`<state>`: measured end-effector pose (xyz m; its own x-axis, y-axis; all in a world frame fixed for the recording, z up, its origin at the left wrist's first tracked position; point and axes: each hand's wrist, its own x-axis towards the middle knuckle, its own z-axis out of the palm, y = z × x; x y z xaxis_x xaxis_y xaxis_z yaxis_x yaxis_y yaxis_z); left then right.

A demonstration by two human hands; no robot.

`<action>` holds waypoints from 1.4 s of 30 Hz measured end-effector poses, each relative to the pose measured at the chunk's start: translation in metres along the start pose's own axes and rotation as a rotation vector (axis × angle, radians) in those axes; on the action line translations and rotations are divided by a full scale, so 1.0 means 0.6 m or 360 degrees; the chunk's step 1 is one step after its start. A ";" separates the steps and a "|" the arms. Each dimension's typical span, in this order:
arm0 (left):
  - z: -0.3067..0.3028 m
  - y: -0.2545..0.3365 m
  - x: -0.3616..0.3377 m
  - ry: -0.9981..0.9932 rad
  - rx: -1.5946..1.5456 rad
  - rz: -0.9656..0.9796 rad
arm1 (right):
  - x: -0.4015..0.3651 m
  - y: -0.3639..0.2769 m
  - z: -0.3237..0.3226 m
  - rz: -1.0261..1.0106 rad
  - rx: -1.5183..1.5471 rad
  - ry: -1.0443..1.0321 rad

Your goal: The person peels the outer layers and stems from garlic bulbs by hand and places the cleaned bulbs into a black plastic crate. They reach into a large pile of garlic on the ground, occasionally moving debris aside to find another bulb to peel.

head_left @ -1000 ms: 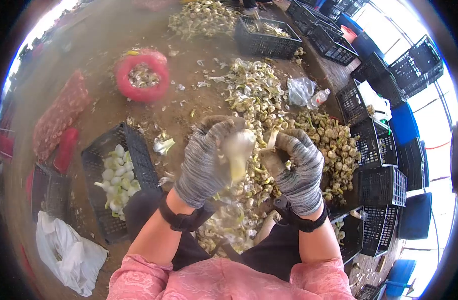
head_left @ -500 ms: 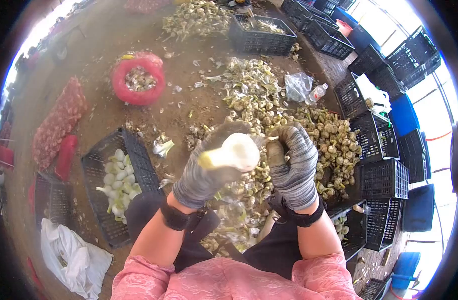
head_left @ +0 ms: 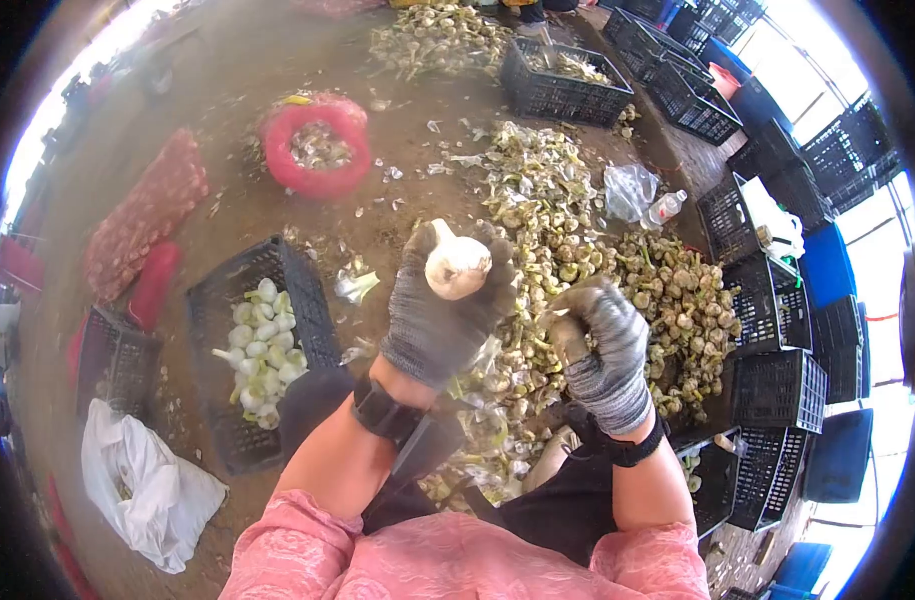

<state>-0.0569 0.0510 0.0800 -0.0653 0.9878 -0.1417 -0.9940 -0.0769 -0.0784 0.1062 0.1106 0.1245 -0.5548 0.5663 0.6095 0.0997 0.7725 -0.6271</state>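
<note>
A whitish garlic bulb with a short stem rests in my gloved left hand, whose fingers curl around it. To its right, apart from the bulb, my gloved right hand is closed. A small pale tip shows at its thumb, but what it grips is too hidden to name. Beneath and beyond both hands spreads a heap of unpeeled garlic, mixed with loose skins and leaf scraps. Cleaned white bulbs lie in a black crate on the left.
A red mesh bag with its rim rolled back holds scraps ahead. A filled mesh sack and a white sack lie left. Black crates line the right, near a plastic bottle and clear bag.
My left hand has turned, so the bulb's stem now points up and away instead of left. My right hand has drawn away from the bulb. The whole view has shifted slightly.
</note>
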 end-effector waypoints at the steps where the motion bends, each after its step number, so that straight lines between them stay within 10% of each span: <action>1: -0.007 0.006 0.003 -0.0044 0.0070 0.0011 | 0.002 -0.001 -0.004 0.0051 -0.0072 -0.0281; 6: 0.017 0.025 -0.016 -0.0175 -0.0063 -0.0007 | -0.010 0.007 0.002 0.0278 -0.0467 -0.1217; 12: 0.061 0.132 -0.078 -0.0347 0.0011 0.0937 | -0.080 0.165 0.022 -0.0136 -0.0381 -0.0943; 16: 0.042 0.286 -0.152 -0.0162 -0.0325 0.1628 | -0.078 0.226 0.013 0.0831 -0.0349 -0.1125; 18: 0.043 0.293 -0.151 0.0475 -0.0572 0.1893 | -0.099 0.292 0.015 0.1055 -0.0276 -0.1180; 22: 0.001 0.286 -0.132 0.0052 0.0627 0.1337 | -0.179 0.485 0.051 0.1198 -0.1041 -0.1432; 29: 0.027 0.070 -0.042 -0.0632 0.0681 0.0357 | -0.314 0.504 0.143 0.1996 -0.1388 -0.1513; 32: 0.025 0.058 -0.026 -0.0114 0.0834 0.0555 | -0.312 0.480 0.156 0.1894 -0.1229 -0.1503; 34: 0.025 0.051 -0.009 -0.0002 0.0755 0.0554 | -0.341 0.548 0.170 0.3066 0.0182 0.0313; 35: 0.028 0.039 0.002 0.0183 0.0921 0.0643 | -0.340 0.553 0.172 0.2474 -0.0693 -0.0803; 36: 0.030 0.032 0.010 0.0373 0.1082 0.0728 | -0.341 0.557 0.172 0.2787 -0.0529 -0.0336; 38: 0.011 0.036 0.024 0.0240 0.1069 0.0656 | -0.334 0.527 0.145 0.2070 -0.1073 -0.1297; 40: 0.015 0.030 0.030 0.0349 0.1023 0.0601 | -0.292 0.470 0.132 0.2025 -0.1138 -0.1231; 42: 0.021 0.025 0.026 0.0323 0.1009 0.0617 | -0.268 0.439 0.125 0.2644 -0.0691 -0.0913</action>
<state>-0.0737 0.0669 0.0889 -0.4627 0.8571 -0.2266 -0.7678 -0.2597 0.5856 0.1599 0.2013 -0.1749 0.1612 0.6570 -0.7364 0.9207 -0.3688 -0.1275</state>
